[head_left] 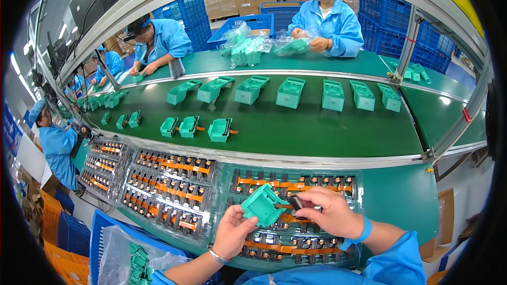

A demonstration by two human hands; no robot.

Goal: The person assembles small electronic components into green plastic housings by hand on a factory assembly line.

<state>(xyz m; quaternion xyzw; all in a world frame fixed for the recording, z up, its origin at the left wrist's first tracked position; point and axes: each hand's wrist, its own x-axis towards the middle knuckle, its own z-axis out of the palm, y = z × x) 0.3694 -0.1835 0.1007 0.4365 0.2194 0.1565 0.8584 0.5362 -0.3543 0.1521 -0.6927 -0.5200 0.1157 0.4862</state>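
A green conveyor belt (pixel 317 126) carries teal housings past clear component trays (pixel 296 221). Above them, the left hand (pixel 232 235) grips a teal plastic housing (pixel 262 206); the right hand (pixel 330 211) pinches a small black part (pixel 296 201). Steady alignment seems key before seating it.

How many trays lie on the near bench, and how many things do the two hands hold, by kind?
Clear trays of parts: 3
Green housing, in the left hand: 1
Small black part, in the right hand: 1
Total: 5
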